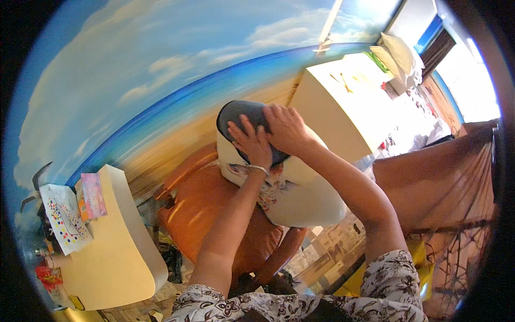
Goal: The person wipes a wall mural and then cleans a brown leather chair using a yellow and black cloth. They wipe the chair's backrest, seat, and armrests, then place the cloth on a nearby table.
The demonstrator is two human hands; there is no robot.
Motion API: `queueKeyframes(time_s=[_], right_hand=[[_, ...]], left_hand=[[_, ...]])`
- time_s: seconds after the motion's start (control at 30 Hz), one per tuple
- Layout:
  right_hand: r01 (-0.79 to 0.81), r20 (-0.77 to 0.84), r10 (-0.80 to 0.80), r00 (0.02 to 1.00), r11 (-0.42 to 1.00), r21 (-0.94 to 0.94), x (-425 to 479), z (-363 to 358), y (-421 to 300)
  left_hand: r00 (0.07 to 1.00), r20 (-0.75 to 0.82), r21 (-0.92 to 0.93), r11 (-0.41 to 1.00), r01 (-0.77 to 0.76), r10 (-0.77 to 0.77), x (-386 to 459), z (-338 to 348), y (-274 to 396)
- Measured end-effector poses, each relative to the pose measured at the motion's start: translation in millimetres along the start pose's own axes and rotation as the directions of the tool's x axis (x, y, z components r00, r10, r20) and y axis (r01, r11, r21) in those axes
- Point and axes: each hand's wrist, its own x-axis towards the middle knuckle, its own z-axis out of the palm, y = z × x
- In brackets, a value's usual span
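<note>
A pale, thick cushion [310, 197] with a printed picture, including what looks like an eye, leans over an orange-brown chair [213, 217] in front of me. Its upper end is dark grey [241, 110]. My left hand [253, 145], with a bangle at the wrist, lies palm down on this grey part, fingers spread. Beside it and slightly higher, my right hand [285, 126] rests on the same grey area near the cushion's right edge, its fingers bent a little. The two hands touch or nearly touch. The cushion's underside is hidden.
On the left stands a cream cabinet [116, 261] bearing a patterned sheet [66, 219] and a pink box [93, 195]. A large cream cabinet [334, 108] is at the back right. Brown cloth [434, 185] hangs on the right. A beach mural [181, 72] covers the wall.
</note>
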Motion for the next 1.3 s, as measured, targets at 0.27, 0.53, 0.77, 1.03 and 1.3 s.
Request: queueKeyframes(time_s=[0.27,0.53,0.77,1.03,1.3], right_hand=[[-0.294,-0.206,0.323,0.924,0.942,0.159,-189.6,1.3,18.2],[-0.370,-0.272,0.394,0.878,0.919,0.138,-206.9,13.0,1.5],[-0.366,-0.225,0.425,0.877,0.893,0.263,-127.2,-2.3,23.1],[-0.360,-0.329,0.384,0.863,0.923,0.135,-252.3,37.0,-7.4],[-0.263,-0.328,0.246,0.912,0.965,-0.008,-146.6,18.0,-2.4]], left_hand=[[0.918,0.231,-0.063,0.947,-0.315,0.321,-146.3,0.4,62.1],[0.889,0.286,-0.022,0.930,-0.367,0.358,-155.2,-6.8,52.6],[0.932,0.254,0.121,0.947,-0.298,0.260,-69.1,6.7,71.5],[0.908,0.301,-0.152,0.954,-0.258,0.293,-213.5,-5.9,35.2],[0.959,0.196,-0.099,0.977,-0.190,0.206,-118.5,14.0,18.0]])
